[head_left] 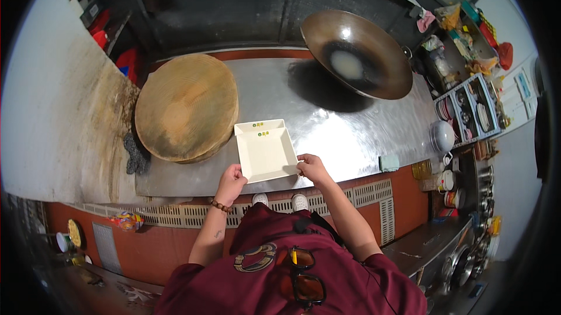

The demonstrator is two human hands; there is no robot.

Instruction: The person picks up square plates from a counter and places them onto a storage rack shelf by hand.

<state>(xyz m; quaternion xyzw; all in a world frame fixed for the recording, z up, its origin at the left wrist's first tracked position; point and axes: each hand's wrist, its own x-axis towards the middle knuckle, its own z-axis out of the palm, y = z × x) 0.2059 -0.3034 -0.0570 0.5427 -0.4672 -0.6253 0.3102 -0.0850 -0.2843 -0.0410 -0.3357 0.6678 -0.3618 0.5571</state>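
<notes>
A square cream-coloured dish (266,154) with raised, sloping sides and small green and yellow marks is held between my two hands. My left hand (231,183) grips its near left corner, a brown bead bracelet on the wrist. At the near right corner, my right hand (311,169) pinches the rim. The inside of the dish holds nothing. It is over the near part of a steel worktable (263,87); whether it touches the top I cannot tell. Just left of it lies a thick round wooden chopping block (187,107).
A large wok (380,63) sits tilted at the table's far right. A folded pale green cloth (388,163) lies by the near right edge, with a metal bowl (442,136) beyond it. Dish racks (472,110) stand at the right, and a stained wall (87,99) borders the left.
</notes>
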